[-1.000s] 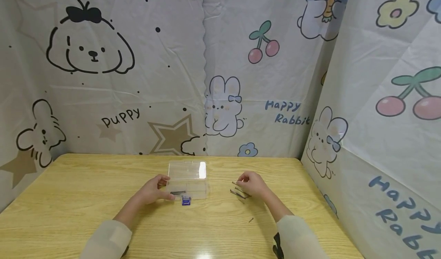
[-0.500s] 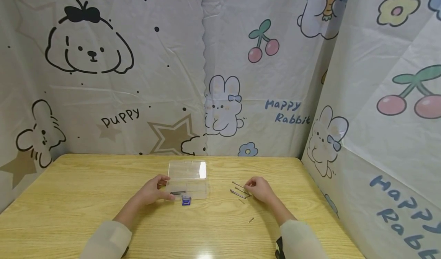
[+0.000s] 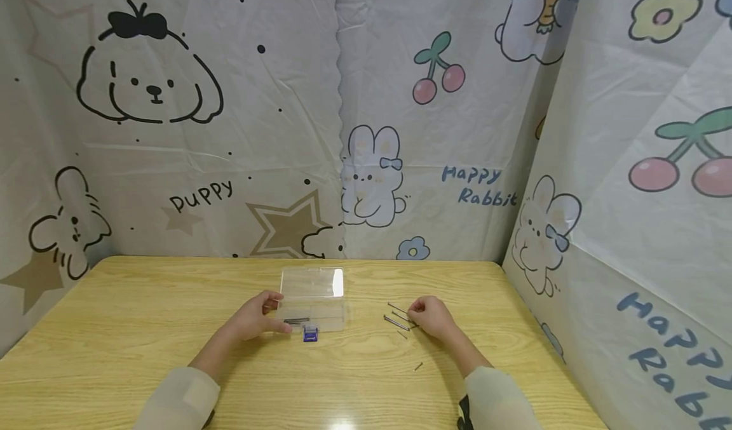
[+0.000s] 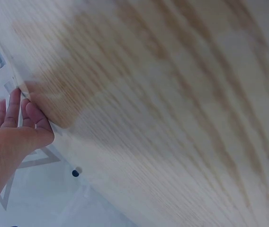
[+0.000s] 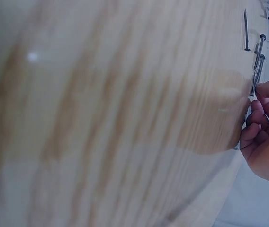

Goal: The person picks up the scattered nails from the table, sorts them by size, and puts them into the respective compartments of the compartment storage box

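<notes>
On the table stands a clear plastic box with its lid raised at the back and a blue latch at the front. Dark nails lie in its front left compartment. My left hand grips the box's left side, thumb at the front corner and fingers farther back. To the right of the box is a loose group of nails. My right hand has curled fingers and pinches a nail at its end; the fingertips partly hide it.
A short nail lies just in front of the group, and another small nail lies nearer me. The wooden table ends at a printed cloth wall behind and to the right.
My right hand has moved right and slightly toward me, uncovering more of the far nails, then stays nearly still. The left hand and the box have kept their place.
</notes>
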Available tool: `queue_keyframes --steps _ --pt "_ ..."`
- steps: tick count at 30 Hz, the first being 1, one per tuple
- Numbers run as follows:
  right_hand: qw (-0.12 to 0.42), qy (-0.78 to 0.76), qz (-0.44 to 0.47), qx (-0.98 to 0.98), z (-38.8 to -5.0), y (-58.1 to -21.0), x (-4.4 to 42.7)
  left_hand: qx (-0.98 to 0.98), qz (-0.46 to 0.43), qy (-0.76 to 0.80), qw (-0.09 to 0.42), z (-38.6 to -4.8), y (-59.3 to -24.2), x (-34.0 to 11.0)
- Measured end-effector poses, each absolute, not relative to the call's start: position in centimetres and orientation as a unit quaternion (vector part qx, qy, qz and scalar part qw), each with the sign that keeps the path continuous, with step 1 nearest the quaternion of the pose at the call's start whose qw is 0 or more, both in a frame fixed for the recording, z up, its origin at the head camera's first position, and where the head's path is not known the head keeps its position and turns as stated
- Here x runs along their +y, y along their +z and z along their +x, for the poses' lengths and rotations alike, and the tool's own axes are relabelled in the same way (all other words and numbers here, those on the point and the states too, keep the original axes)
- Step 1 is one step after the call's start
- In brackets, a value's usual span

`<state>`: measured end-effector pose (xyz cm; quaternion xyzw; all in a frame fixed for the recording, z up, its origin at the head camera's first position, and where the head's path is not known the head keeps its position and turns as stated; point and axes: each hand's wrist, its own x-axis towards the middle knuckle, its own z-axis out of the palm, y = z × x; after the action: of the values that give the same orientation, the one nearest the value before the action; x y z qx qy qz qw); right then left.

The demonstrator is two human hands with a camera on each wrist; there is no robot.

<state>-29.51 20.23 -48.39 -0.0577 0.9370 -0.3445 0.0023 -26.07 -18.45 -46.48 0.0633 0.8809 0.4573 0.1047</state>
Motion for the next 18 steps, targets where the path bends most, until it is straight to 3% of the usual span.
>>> queue_keyframes --steps 18 --pt "-0.007 -0.373 -0.050 0.926 -29.33 -48.31 20.58 0.881 0.063 0.457 0.108 -26.04 -46.58 -18.51"
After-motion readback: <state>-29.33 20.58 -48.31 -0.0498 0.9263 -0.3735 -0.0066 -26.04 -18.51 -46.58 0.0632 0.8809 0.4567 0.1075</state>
